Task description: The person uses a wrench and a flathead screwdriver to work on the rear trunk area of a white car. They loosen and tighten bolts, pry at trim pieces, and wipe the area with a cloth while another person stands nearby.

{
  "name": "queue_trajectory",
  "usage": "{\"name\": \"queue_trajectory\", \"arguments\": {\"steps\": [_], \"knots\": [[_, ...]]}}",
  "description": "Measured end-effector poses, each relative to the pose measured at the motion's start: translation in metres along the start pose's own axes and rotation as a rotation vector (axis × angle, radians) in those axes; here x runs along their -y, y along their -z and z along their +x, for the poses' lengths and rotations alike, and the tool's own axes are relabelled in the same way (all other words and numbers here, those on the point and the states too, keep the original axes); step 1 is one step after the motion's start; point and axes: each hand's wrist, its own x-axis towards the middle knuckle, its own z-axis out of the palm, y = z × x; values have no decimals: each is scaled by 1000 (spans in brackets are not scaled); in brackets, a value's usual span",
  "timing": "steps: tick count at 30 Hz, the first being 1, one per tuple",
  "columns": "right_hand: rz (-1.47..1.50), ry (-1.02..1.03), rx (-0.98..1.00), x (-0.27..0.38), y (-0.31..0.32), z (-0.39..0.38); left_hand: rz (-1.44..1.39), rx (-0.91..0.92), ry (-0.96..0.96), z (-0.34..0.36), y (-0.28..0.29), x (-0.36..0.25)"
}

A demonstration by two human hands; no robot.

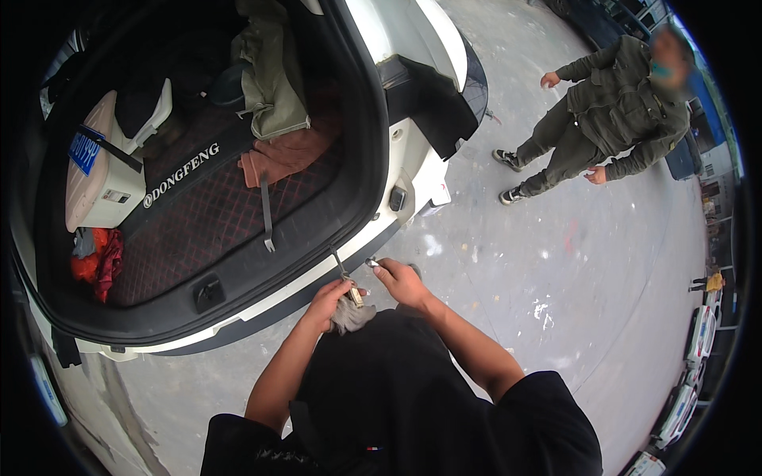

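My left hand (328, 303) is closed around a grey cloth or glove (353, 317), which hangs beneath its fingers. The same hand has a thin dark shaft (336, 258) and a small pale piece (356, 297) in it; whether these are one tool, I cannot tell. Close by on the right, my right hand (401, 283) pinches a small shiny metal part (371, 262), perhaps a socket. Both hands are in front of my body, just outside the rear sill (317, 287) of a white car with its boot open.
Inside the boot are a cream box (107, 190), red bags (99, 258), an olive fabric piece (274, 87), a brown cloth (286, 155) and a flat grey bar (267, 214). A black panel (429, 103) sits at the car's corner. Another person (603, 119) stands at right.
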Motion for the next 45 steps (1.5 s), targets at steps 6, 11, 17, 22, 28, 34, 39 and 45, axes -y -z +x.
{"name": "queue_trajectory", "arguments": {"steps": [6, 11, 17, 22, 28, 34, 39, 45], "knots": [[376, -194, 124, 23, 1, -27, -127, -29, -52, 9, -8, -8], [183, 37, 96, 33, 2, -33, -146, -11, -31, 8, -9, -17], [137, 26, 122, 54, 5, -34, -165, 25, -32, 7, -6, -18], [177, 100, 100, 46, 1, -33, -186, 4, -55, -3, -25, -29], [62, 70, 133, 51, 5, -29, -213, -39, -45, -3, -27, -25], [27, 106, 151, 47, 3, -27, -212, -13, -31, 0, -22, -25], [-243, 212, 245, 46, 16, -22, 55, -49, 27, -1, -22, -34], [-164, 151, 215, 35, 9, -26, 228, -51, 0, 17, -28, -34]]}}
